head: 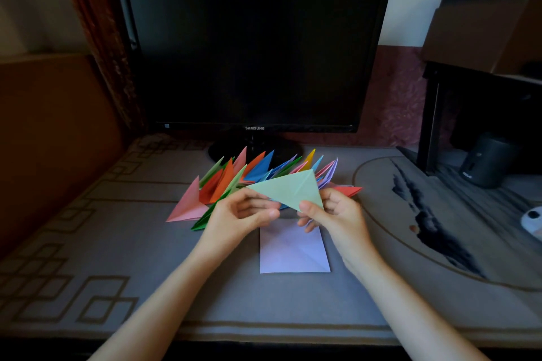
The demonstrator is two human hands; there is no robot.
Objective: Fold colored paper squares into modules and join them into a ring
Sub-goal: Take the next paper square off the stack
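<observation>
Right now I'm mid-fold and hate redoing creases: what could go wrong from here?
The green triangle is held in the air by the left hand and right hand, not flat on the table, so the next crease may run crooked. The module pile stands just behind the hands, and a careless reach could scatter it. The lavender sheet lies below the hands and could get dragged or creased.

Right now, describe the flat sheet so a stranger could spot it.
From the black monitor, come forward past the row of colored folded modules. Nearest the camera lies a pale lilac sheet. It alone lies flat and rectangular; its neighbours are pointed folds.
</observation>
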